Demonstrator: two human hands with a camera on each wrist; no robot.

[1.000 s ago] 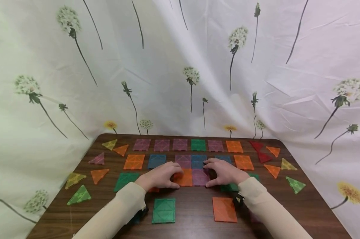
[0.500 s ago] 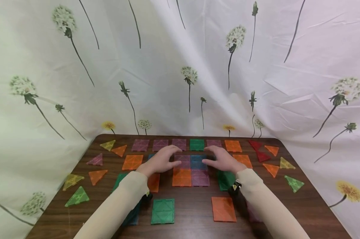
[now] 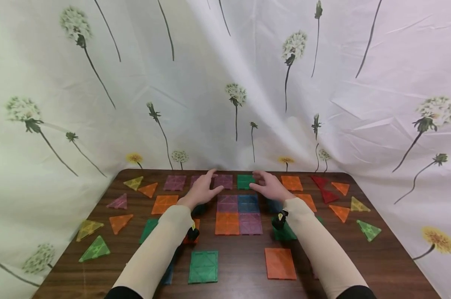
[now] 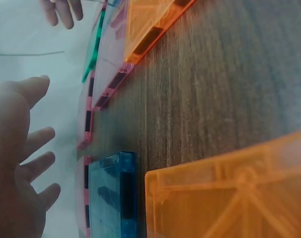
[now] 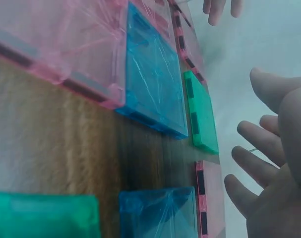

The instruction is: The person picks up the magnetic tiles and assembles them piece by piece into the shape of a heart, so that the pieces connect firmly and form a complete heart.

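Observation:
My left hand point(image 3: 200, 190) hovers with spread fingers near the back row, beside a purple magnetic tile point(image 3: 223, 181), and holds nothing. Level with it, my right hand point(image 3: 271, 186) is raised near the green tile point(image 3: 245, 181), its fingers relaxed. Between the arms lies a two-by-two block of square tiles: purple point(image 3: 227, 204) and blue point(image 3: 249, 204) behind, orange point(image 3: 227, 224) and another purple tile point(image 3: 250, 224) in front. In the left wrist view, a thicker-looking blue tile point(image 4: 110, 193) sits below the hand. Both palms are apart from the tiles in the wrist views.
Triangular tiles lie along both sides, such as a green triangle point(image 3: 94, 249) at left and a red pair point(image 3: 329, 196) at right. A green square point(image 3: 203, 266) and an orange square point(image 3: 280, 263) lie in front. A flowered cloth point(image 3: 210, 104) hangs behind the table point(image 3: 244, 286).
Both hands have left the sides of the orange and purple front tiles, risen and moved away toward the back row. The two-by-two block stays in place.

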